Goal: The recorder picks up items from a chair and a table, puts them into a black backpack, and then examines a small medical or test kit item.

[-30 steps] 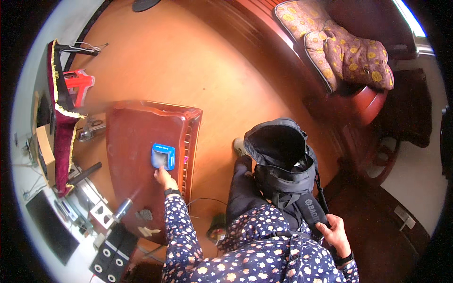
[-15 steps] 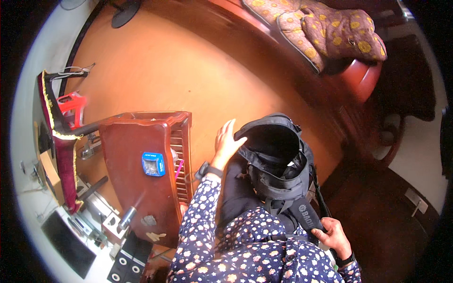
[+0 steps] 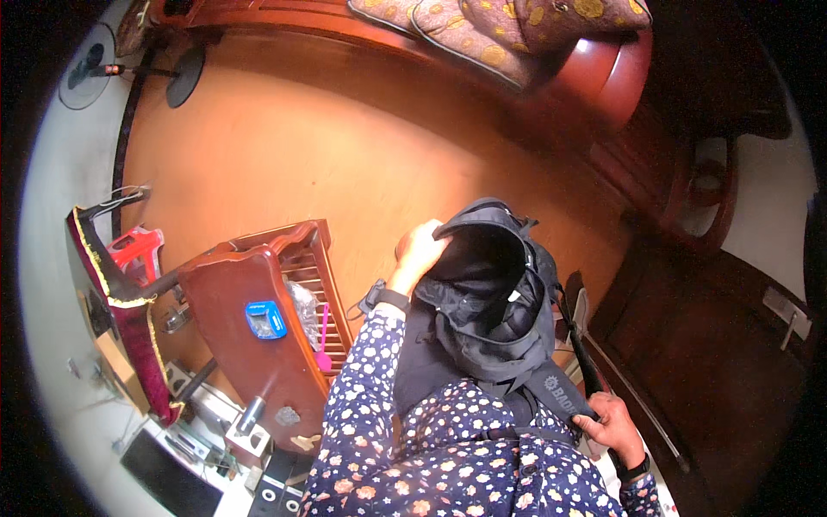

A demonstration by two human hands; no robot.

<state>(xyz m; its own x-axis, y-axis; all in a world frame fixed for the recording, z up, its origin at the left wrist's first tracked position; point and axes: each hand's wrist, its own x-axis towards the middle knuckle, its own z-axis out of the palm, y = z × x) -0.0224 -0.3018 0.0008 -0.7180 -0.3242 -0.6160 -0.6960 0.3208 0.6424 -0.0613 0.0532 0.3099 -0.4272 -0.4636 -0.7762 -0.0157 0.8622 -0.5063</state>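
The black backpack (image 3: 495, 355) is in front of the person's body, over the dark trousers (image 3: 413, 353), a little right of the middle of the view. Around it, a broad stretch of orange-brown floor (image 3: 327, 146) goes from its far end up to the long wooden bench (image 3: 284, 15), where patterned cushions (image 3: 487, 39) lie. On the left, this room becomes narrower: the red-brown table (image 3: 220, 314) shows its slatted shelf (image 3: 301, 264) toward the backpack, and the left forearm in the flowered sleeve (image 3: 362, 370) passes just beside this edge. On the table top is a blue box (image 3: 265, 320), well inside the edges; a pink utensil (image 3: 324, 340) and a clear plastic bag (image 3: 301, 308) are at the shelf. At the right, beyond the backpack, there is a dark wooden surface (image 3: 689, 370). The long axis of the backpack runs away from the person, with the far end leaning slightly to the left; its wide mouth is gaping and faces upward, and the dark inside can be seen. The left hand (image 3: 421, 252) grasps the left side of the mouth's rim, though its fingertips are partly hidden. The right hand (image 3: 613, 424) has its fingers closed around the padded strap (image 3: 556, 389), which points from the near end toward the lower right.
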